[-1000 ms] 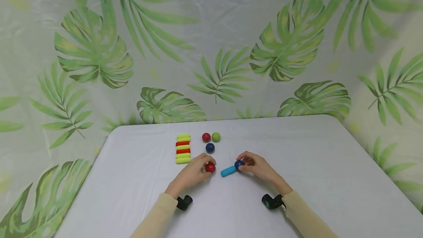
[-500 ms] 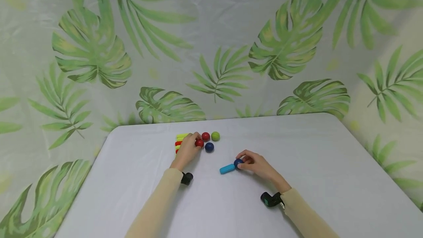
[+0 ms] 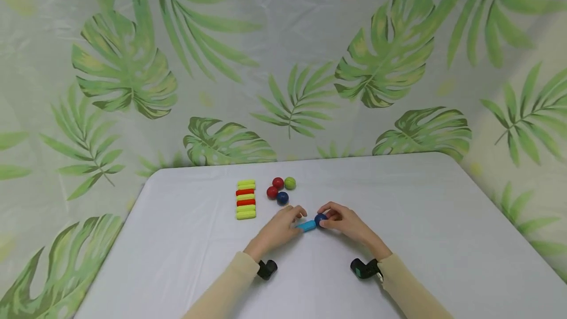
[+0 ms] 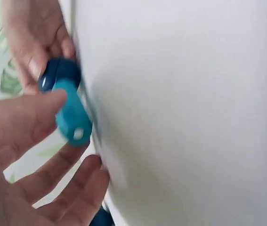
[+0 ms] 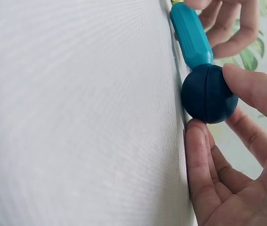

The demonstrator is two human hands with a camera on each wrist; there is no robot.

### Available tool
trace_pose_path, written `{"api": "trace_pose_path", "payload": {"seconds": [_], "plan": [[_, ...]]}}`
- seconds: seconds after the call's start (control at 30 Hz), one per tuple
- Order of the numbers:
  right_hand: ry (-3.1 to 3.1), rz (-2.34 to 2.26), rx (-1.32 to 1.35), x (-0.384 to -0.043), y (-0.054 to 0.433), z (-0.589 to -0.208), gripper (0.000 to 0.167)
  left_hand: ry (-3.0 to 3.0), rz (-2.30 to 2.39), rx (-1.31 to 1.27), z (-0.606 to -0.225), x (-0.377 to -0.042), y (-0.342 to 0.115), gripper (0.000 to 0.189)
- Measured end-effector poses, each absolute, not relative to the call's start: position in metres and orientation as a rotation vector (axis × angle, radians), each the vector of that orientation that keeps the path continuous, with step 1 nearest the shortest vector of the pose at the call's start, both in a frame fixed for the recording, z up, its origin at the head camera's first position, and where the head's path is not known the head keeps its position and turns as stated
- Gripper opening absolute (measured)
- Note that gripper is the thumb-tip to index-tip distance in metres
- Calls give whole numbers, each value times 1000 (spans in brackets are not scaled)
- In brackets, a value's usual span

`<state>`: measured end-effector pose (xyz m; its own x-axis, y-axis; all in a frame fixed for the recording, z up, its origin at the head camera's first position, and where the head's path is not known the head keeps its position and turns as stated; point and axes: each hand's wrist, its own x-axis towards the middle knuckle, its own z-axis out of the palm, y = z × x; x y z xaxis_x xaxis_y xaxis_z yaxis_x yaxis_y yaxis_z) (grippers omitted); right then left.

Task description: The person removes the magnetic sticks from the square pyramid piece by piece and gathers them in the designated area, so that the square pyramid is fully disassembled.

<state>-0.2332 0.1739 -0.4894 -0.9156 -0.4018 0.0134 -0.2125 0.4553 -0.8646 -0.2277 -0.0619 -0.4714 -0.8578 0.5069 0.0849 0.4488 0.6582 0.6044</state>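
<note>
My right hand (image 3: 347,223) pinches a dark blue ball (image 5: 209,94) between thumb and fingers. A light blue stick (image 5: 192,37) touches the ball end to end and points to the left. Around the stick's free end, my left hand (image 3: 280,228) has its thumb and fingers spread apart. In the left wrist view the left thumb (image 4: 53,101) overlaps the stick, while the other fingers stand away from it. Beyond the left hand sits a cluster of two red balls (image 3: 272,192), another dark blue ball (image 3: 282,198) and a green ball (image 3: 290,183).
Left of the balls lies a column of yellow sticks (image 3: 245,214) and red sticks (image 3: 245,203), side by side. The white-covered table (image 3: 421,210) ends at the back against a leaf-patterned curtain (image 3: 305,63). Each wrist wears a black camera (image 3: 364,269).
My left hand carried a red ball to the cluster, let go of it there, and came back to the light blue stick. My right hand stays on the dark blue ball.
</note>
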Motion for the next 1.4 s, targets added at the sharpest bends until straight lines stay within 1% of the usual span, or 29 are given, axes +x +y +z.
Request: {"api": "trace_pose_path", "payload": {"seconds": [0.07, 0.17, 0.3, 0.43, 0.5, 0.6, 0.7, 0.8, 1.0, 1.17, 1.4], "plan": [[2492, -1465, -552, -235, 173, -490, 28, 2793, 856, 823, -474, -224, -53, 28], [2477, -1470, -575, -235, 171, -489, 27, 2841, 795, 802, -477, -222, -46, 27], [2467, -1467, -570, -227, 165, -473, 24, 2882, 763, 772, -475, -220, -47, 25], [2475, -1466, -541, -230, 165, -476, 24, 2834, 908, 738, -471, -215, -65, 20], [2488, -1466, -529, -235, 167, -486, 25, 2800, 1019, 726, -469, -213, -82, 17], [2506, -1471, -512, -237, 166, -487, 26, 2863, 1089, 686, -468, -209, -111, 15], [2511, -1482, -478, -243, 163, -486, 27, 3005, 1071, 584, -467, -207, -137, 16], [2511, -1496, -437, -253, 155, -483, 27, 3101, 1021, 448, -467, -208, -155, 17], [2542, -1474, -334, -276, 129, -478, 27, 3119, 973, 325, -471, -216, -168, 19], [2575, -1464, -252, -292, 111, -479, 27, 3122, 1014, 377, -474, -220, -171, 20], [2586, -1439, -241, -303, 99, -480, 26, 3060, 1153, 386, -477, -223, -174, 20]]}}
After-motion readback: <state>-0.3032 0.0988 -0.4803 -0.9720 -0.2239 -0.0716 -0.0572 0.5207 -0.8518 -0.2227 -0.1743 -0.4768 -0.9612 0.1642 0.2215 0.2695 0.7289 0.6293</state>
